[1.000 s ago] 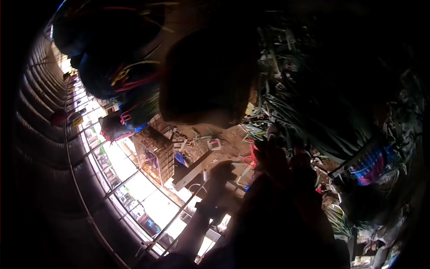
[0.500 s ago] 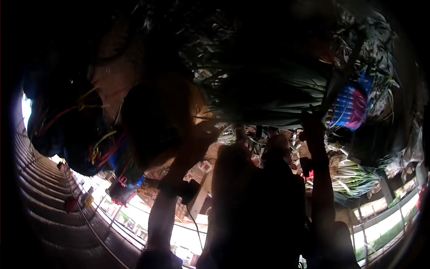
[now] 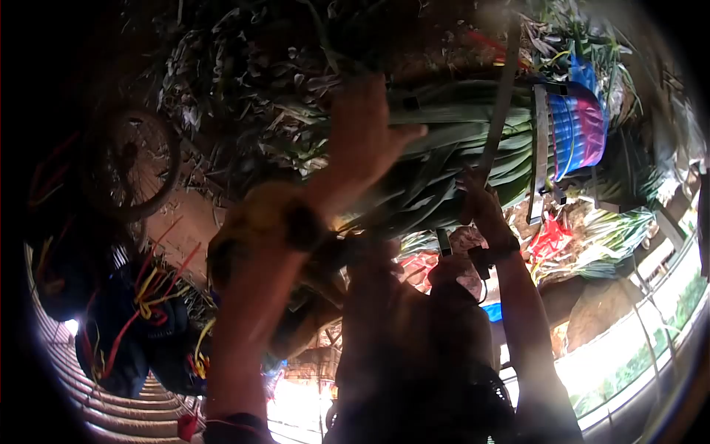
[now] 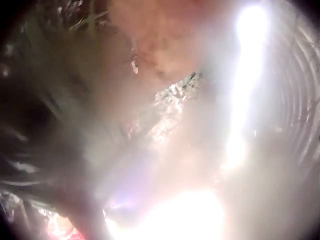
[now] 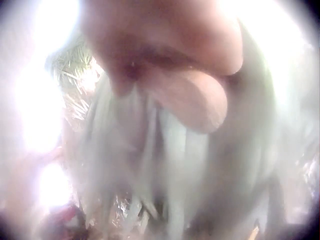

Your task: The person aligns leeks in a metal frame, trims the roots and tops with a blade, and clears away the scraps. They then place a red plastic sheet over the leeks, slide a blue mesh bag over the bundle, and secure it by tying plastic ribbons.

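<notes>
A thick bundle of long, leek-like green leaves point(image 3: 436, 192) lies across the head view, its right end at a wooden frame point(image 3: 542, 140). My left hand point(image 3: 362, 126) reaches over the bundle's left end with its thumb spread apart. That hand point(image 4: 160, 40) is blurred in its own wrist view. My right hand point(image 3: 482, 206) is at the bundle's near side, at the lower end of a dark flat bar point(image 3: 501, 103). In the right wrist view, its fingers point(image 5: 200, 102) bend over the pale green leaves point(image 5: 175, 165); I cannot tell what they hold.
Blue-and-pink plastic wrapping point(image 3: 577, 133) is beyond the frame. Loose leaves and litter point(image 3: 214, 74) cover the ground at the upper left, near a spoked wheel point(image 3: 133, 163). More cut stalks point(image 3: 606, 240) and a red bag point(image 3: 549, 238) lie right. Dark bundles with red and yellow ties point(image 3: 148, 303) stand left.
The view has swung right, bringing the leaf bundle to the centre. The left hand has moved forward from near the lap to over the leaves. The right hand has come into view beside the bundle.
</notes>
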A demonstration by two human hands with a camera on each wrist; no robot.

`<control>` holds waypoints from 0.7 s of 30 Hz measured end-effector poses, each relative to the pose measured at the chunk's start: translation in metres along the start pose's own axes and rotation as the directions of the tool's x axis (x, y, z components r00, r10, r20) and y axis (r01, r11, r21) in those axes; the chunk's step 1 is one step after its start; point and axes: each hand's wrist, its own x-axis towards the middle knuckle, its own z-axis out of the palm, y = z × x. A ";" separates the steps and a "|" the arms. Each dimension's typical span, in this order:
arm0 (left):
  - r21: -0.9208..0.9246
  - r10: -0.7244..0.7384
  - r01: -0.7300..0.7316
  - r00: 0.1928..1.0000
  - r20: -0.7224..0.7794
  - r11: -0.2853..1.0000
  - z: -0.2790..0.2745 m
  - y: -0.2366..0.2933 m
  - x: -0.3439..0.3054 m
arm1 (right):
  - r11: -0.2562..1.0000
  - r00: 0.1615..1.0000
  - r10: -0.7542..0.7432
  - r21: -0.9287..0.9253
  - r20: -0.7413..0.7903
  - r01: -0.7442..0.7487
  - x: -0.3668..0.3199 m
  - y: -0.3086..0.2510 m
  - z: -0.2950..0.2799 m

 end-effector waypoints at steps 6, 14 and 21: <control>0.086 -0.150 0.156 0.986 -0.075 0.984 0.097 0.010 -0.040 | 0.986 0.985 0.094 0.150 -0.144 -0.072 0.000 -0.016 0.024; 0.610 -0.017 -0.009 0.999 0.037 0.792 0.121 -0.027 -0.022 | 0.977 0.952 0.202 0.112 -0.230 -0.181 0.001 -0.028 0.027; 0.633 0.043 -0.115 0.991 0.128 0.766 0.110 -0.077 -0.017 | 0.899 0.871 0.436 0.066 -0.228 -0.433 0.002 -0.037 0.025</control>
